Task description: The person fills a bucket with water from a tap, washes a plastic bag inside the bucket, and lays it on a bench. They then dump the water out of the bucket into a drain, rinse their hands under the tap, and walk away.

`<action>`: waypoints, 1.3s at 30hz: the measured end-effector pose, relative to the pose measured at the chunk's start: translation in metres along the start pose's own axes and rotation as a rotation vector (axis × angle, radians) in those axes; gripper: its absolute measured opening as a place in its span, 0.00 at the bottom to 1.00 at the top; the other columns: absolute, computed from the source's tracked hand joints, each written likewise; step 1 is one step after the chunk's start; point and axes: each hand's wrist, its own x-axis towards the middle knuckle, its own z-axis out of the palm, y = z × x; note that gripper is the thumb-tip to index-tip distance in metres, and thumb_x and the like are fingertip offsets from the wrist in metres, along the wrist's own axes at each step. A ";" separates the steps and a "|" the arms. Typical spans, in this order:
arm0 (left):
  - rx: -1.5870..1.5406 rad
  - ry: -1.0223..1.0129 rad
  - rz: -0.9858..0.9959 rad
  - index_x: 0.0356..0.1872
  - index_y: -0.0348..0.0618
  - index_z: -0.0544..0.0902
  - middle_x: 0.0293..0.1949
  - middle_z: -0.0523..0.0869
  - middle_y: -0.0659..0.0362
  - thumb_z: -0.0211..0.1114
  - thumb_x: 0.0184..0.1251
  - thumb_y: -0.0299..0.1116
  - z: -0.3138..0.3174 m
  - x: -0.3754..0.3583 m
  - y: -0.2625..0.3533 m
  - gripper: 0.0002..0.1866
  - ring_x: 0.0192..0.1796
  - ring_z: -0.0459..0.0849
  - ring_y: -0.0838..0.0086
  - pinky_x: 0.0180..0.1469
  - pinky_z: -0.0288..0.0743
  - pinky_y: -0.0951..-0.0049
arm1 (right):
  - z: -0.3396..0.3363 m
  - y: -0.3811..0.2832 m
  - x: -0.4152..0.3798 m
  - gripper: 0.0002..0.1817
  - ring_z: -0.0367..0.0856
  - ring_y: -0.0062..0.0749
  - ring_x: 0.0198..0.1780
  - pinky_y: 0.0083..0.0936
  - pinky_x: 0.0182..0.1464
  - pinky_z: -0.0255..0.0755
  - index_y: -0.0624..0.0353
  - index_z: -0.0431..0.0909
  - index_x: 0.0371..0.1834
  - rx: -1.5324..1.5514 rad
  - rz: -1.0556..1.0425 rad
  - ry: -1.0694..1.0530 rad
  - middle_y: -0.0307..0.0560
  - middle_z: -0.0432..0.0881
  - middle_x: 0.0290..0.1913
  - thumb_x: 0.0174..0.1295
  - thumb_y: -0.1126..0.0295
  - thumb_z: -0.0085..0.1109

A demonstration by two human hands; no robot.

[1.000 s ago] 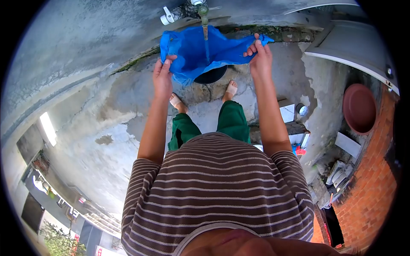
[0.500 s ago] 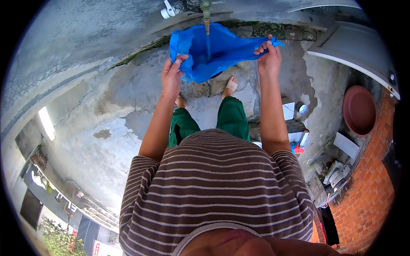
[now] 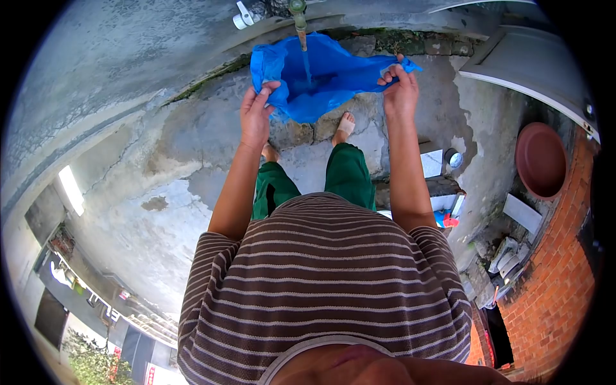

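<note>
A blue plastic bag (image 3: 327, 96) is spread wide under a wall tap (image 3: 299, 24), and a stream of water (image 3: 307, 66) runs from the spout into it. My left hand (image 3: 257, 114) pinches the bag's left edge between thumb and fingers. At the right end, my right hand (image 3: 400, 90) grips the bunched edge, with a short end of plastic sticking out past the fingers. The bag hangs open between both hands, above the ground in front of my feet. Its bottom is hidden by its near side.
Bare feet, one with a pale patch (image 3: 346, 124), stand on the wet concrete floor (image 3: 160, 186). On the right are a grey panel (image 3: 532, 64), a reddish-brown basin (image 3: 541, 160), a small cup (image 3: 453, 158) and a brick wall (image 3: 552, 282). A white fitting (image 3: 244, 16) is left of the tap.
The view has shifted slightly, so the tap and bag appear a little further left. Both hands keep their hold, and the water still runs into the bag.
</note>
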 end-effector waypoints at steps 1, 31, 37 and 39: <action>0.003 -0.003 0.000 0.42 0.45 0.76 0.50 0.80 0.54 0.54 0.69 0.33 0.001 0.000 0.000 0.07 0.52 0.76 0.70 0.49 0.73 0.66 | 0.000 0.000 -0.001 0.15 0.67 0.25 0.29 0.27 0.30 0.64 0.59 0.70 0.54 0.011 -0.014 0.003 0.38 0.68 0.28 0.63 0.76 0.49; 0.111 0.269 -0.209 0.35 0.46 0.77 0.37 0.84 0.59 0.55 0.67 0.32 -0.051 0.025 -0.060 0.04 0.45 0.80 0.72 0.51 0.72 0.62 | -0.031 0.094 0.008 0.05 0.75 0.28 0.27 0.22 0.28 0.70 0.63 0.73 0.33 -0.384 0.290 0.054 0.42 0.74 0.28 0.57 0.74 0.57; 0.084 0.301 -0.299 0.38 0.45 0.77 0.36 0.83 0.59 0.56 0.66 0.33 -0.070 0.020 -0.085 0.05 0.45 0.79 0.72 0.50 0.73 0.62 | -0.044 0.126 0.010 0.04 0.77 0.31 0.28 0.25 0.32 0.77 0.64 0.72 0.33 -0.190 0.334 0.209 0.45 0.75 0.29 0.57 0.77 0.56; 0.105 0.313 -0.320 0.39 0.45 0.77 0.36 0.83 0.60 0.56 0.66 0.34 -0.072 0.023 -0.086 0.06 0.45 0.79 0.72 0.50 0.73 0.62 | -0.054 0.137 0.017 0.03 0.77 0.32 0.28 0.26 0.33 0.78 0.64 0.72 0.33 -0.166 0.342 0.220 0.45 0.76 0.29 0.57 0.78 0.56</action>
